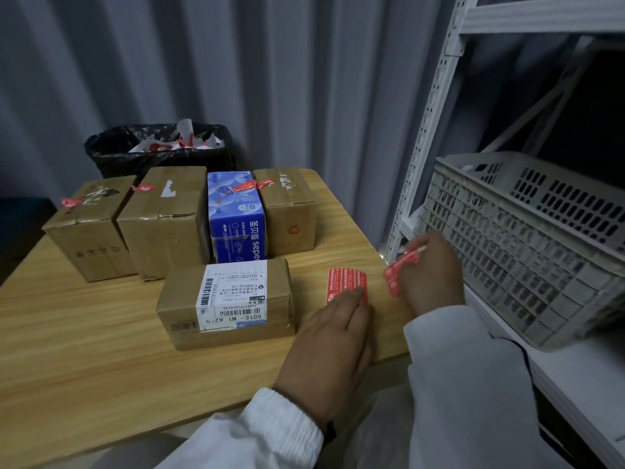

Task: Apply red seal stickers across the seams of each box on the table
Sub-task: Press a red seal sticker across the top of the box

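Five rectangular boxes point(225, 306), left grip point(333, 346) flat on red sticker sheet point(345, 282), right grip point(434, 275) pinching curled sticker point(400, 267)

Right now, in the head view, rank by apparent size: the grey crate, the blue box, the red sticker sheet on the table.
1. grey crate
2. blue box
3. red sticker sheet
The crate's nearness may inflate its lead.

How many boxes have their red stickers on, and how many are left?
Done: the left brown box, middle brown box, blue box and right brown box each show a red seal on top. In hand: the right hand pinches a peeled sticker while the left hand presses the sticker sheet. Left: the front box with the white label shows none.
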